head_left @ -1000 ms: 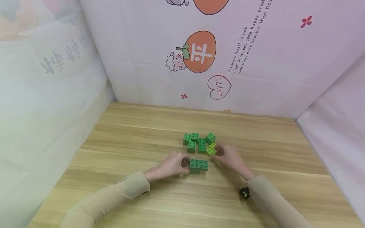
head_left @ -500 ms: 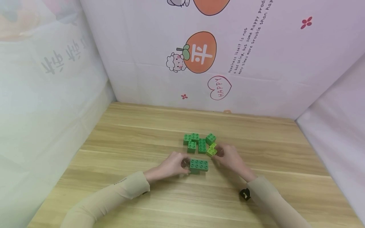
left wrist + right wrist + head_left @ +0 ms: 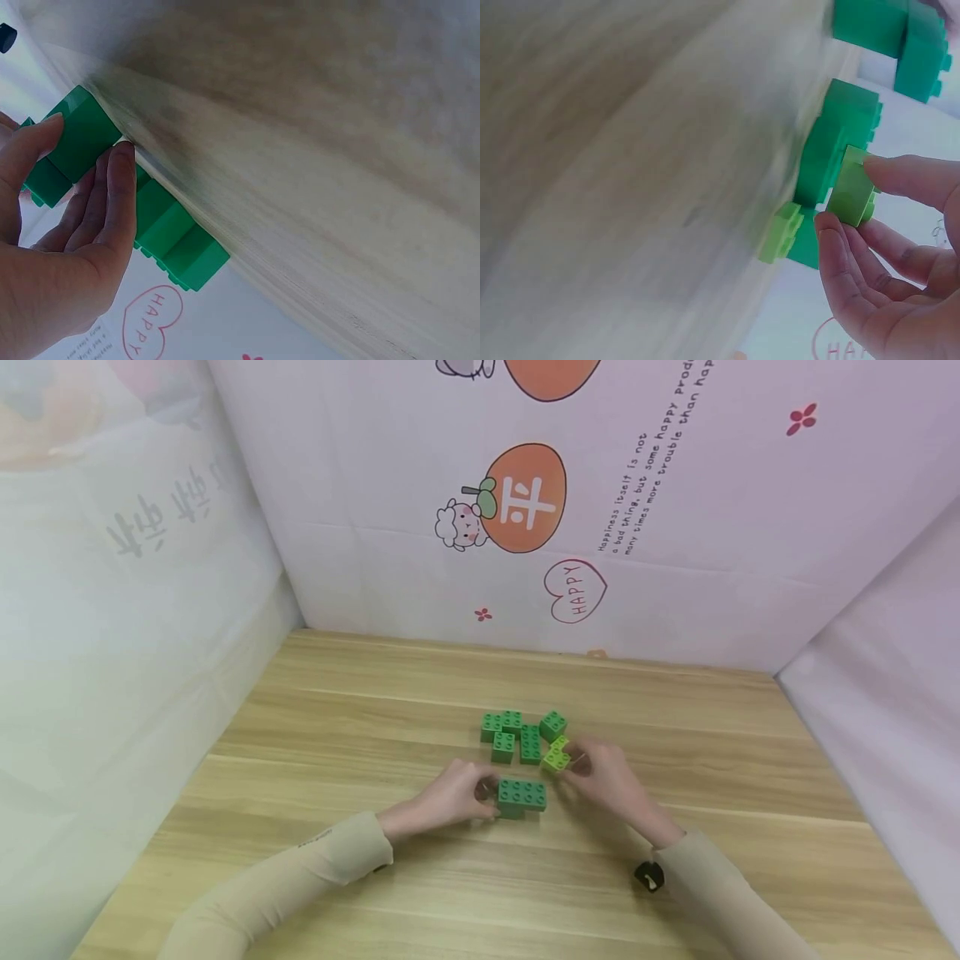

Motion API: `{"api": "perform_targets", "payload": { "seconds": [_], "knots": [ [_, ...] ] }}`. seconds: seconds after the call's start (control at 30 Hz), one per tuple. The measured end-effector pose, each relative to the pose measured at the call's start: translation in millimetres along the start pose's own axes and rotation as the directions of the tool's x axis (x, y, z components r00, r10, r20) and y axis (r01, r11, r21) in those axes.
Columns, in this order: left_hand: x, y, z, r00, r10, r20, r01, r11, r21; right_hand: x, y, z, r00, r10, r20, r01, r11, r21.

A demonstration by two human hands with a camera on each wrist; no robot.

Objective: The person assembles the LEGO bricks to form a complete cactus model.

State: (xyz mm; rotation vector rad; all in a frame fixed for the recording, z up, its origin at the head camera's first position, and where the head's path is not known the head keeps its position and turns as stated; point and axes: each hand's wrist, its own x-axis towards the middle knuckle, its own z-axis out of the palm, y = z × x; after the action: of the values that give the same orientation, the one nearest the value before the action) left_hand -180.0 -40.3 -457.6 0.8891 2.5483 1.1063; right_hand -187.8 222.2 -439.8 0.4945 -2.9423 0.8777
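In the head view my left hand [image 3: 446, 793] grips a stack of green toy building bricks [image 3: 522, 793], a long eight-stud brick lying on a lower one. Thumb and fingers of that hand close on the lower brick [image 3: 86, 133] in the left wrist view. My right hand [image 3: 606, 777] pinches a small lime-green brick [image 3: 851, 187] between thumb and fingertips, tilted and lifted off the table in the right wrist view. Just beyond it another lime-green brick [image 3: 780, 232] rests on the table, partly overlapped by the pinched one in the head view.
Several green bricks [image 3: 530, 744] stand grouped beyond both hands, with one turned brick [image 3: 553, 724] at their right end. All rest on the wood-grain table [image 3: 360, 718]. A printed white sheet [image 3: 390, 577] hangs behind it, with white cloth at both sides. A black object [image 3: 649, 876] sits beside the right cuff.
The right wrist and cuff have shifted very slightly to the right and toward the body, with the lime-green brick still pinched. My left hand and the green stack hold their place.
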Motion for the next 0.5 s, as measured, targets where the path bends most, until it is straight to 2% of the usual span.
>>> {"api": "perform_targets", "payload": {
  "seconds": [0.27,0.5],
  "knots": [
    [-0.7,0.0,-0.5,1.000,0.002,-0.001,-0.002,1.000,-0.001,-5,-17,-4,0.996,-0.085,-0.031,0.085,0.996,-0.002],
    [0.2,-0.4,-0.8,1.000,-0.001,0.004,0.001,1.000,0.002,-8,-32,-9,0.993,-0.107,-0.041,0.107,0.994,-0.025]
  ]
}}
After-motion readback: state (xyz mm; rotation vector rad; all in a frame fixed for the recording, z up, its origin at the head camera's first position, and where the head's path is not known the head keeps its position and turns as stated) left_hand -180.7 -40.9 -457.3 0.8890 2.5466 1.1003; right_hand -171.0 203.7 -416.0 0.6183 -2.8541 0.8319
